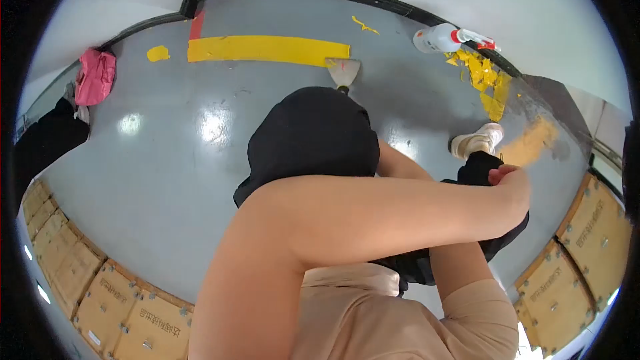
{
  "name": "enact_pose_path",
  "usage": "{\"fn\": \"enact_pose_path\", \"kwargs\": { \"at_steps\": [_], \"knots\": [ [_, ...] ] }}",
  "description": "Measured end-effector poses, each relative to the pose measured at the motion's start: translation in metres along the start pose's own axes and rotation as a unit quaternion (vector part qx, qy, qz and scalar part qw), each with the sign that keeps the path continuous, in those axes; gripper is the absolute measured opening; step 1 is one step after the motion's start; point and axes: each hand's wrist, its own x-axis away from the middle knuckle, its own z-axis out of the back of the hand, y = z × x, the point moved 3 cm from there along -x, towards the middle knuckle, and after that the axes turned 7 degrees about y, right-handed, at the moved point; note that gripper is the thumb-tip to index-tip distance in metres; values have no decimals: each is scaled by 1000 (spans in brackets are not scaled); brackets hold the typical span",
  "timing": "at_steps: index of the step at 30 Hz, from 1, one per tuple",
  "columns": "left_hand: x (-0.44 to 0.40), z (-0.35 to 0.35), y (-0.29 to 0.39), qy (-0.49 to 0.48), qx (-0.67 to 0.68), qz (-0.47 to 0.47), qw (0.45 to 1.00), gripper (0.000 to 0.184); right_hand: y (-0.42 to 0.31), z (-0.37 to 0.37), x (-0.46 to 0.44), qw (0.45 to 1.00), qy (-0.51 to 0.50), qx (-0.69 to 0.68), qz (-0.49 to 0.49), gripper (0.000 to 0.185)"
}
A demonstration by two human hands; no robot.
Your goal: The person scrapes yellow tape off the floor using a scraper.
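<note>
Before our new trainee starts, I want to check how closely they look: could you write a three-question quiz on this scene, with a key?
1. True or false: the spray bottle is nearer the yellow scraps than the pink bag.
2. Which tool's blade overlaps the right end of the long yellow strip in this view?
3. Fill the gap: the blurred orange-yellow piece is by the person's own ____ hand.

Key:
1. True.
2. The scraper.
3. Left; the left hand is at the end of the forearm crossing the picture.
</note>
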Motion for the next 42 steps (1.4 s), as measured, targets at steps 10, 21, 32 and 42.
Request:
{"fn": "enact_pose_path", "kwargs": {
  "at_steps": [10, 21, 32, 42],
  "knots": [
    [3, 2, -2, 14, 5, -2, 1000, 30, -51, 16, 39, 985, -25, -134, -104, 32],
    [5, 0, -3, 17, 10, -2, 1000, 29, -63, 15, 28, 962, -66, -228, -132, 30],
    [13, -3, -7, 21, 8, -2, 1000, 29, -75, 18, 38, 964, -67, -239, -94, 38],
    [10, -3, -2, 22, 1, -8, 1000, 29, 37, -25, -27, 995, 33, 67, 59, 37]
  ]
}}
